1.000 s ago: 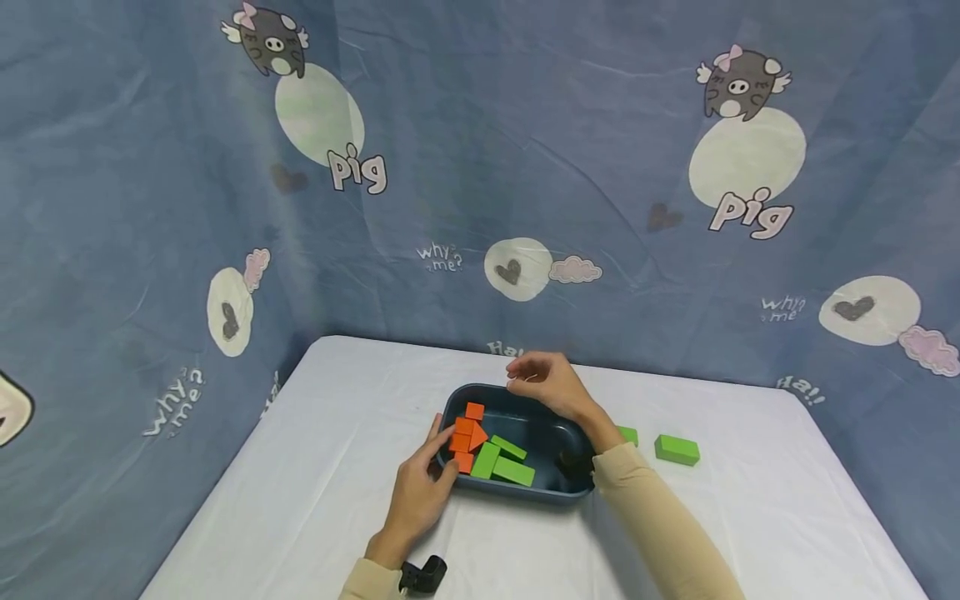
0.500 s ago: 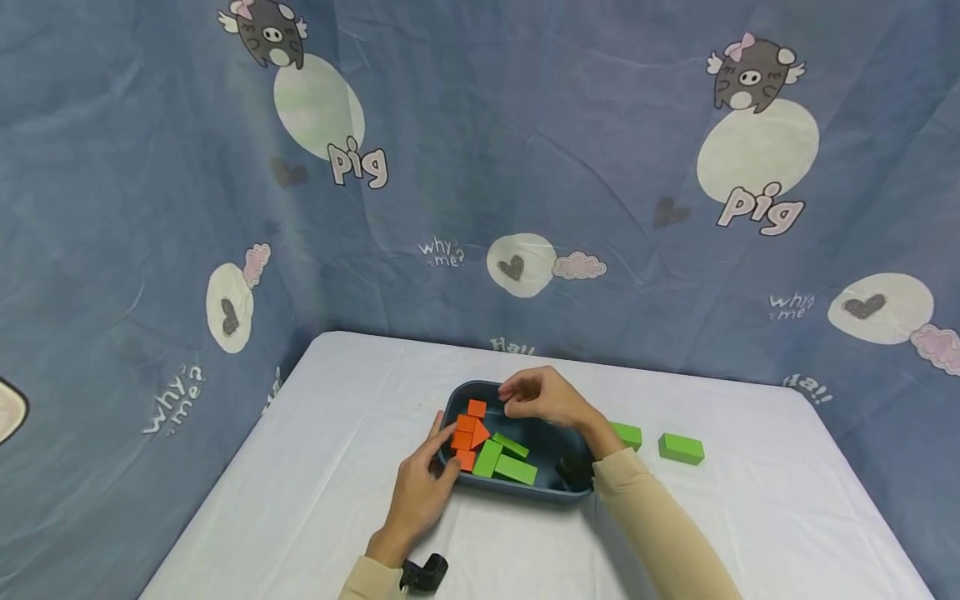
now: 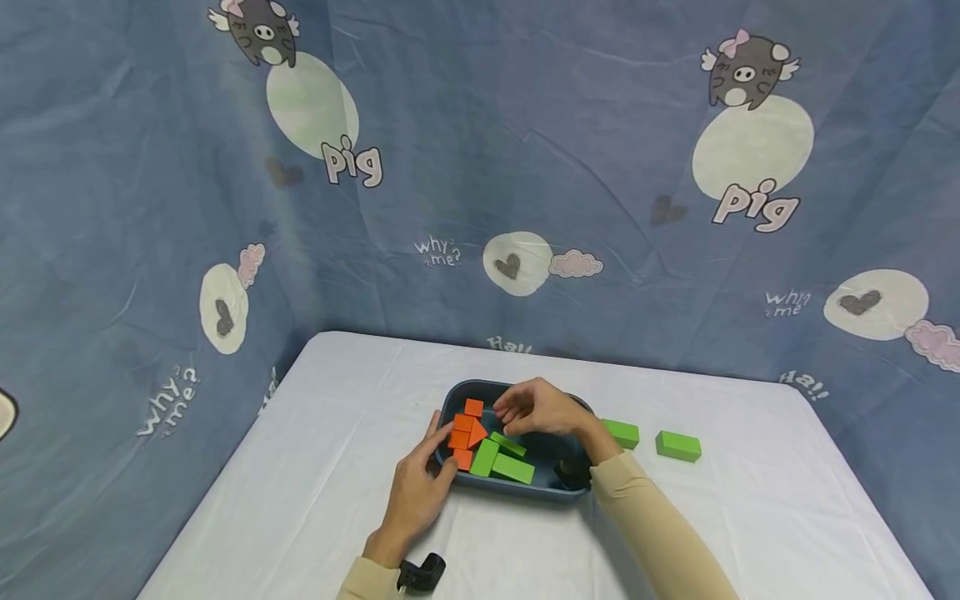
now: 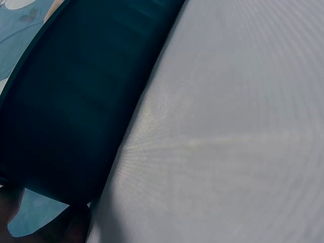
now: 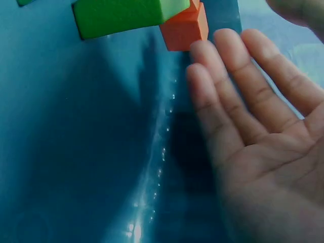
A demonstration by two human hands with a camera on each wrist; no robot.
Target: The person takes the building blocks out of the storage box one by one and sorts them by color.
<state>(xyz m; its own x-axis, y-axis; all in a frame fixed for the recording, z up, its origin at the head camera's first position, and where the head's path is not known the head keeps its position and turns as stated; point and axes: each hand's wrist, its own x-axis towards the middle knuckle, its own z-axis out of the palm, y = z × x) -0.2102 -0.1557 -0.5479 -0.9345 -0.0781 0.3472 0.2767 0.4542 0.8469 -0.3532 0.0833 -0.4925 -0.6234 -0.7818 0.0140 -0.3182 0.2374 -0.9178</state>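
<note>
A dark blue plastic box (image 3: 517, 491) sits on the table with several orange blocks (image 3: 462, 422) at its left end. Three green blocks (image 3: 513, 468) lie beside them. My left hand (image 3: 420, 492) rests at the box's left end, index finger and thumb over the rim; its dark fingers (image 4: 76, 225) show at the box corner in the left wrist view. Over the inside of the box, near the far wall, is my right hand (image 3: 546, 408), palm showing in the right wrist view. Its relaxed fingers (image 5: 235, 53) hold nothing, and their tips are close to an orange block (image 5: 187, 33).
To the right of the box, two more green blocks lie on the white tablecloth: one (image 3: 621, 433) behind the right wrist, the other (image 3: 678, 446) farther right. A blue patterned cloth (image 3: 465, 167) hangs behind the table. A black device (image 3: 423, 573) is on the left wrist.
My right hand has come down from above the far rim into the box area, toward me. The left hand stays at the left end; the blocks keep their places.
</note>
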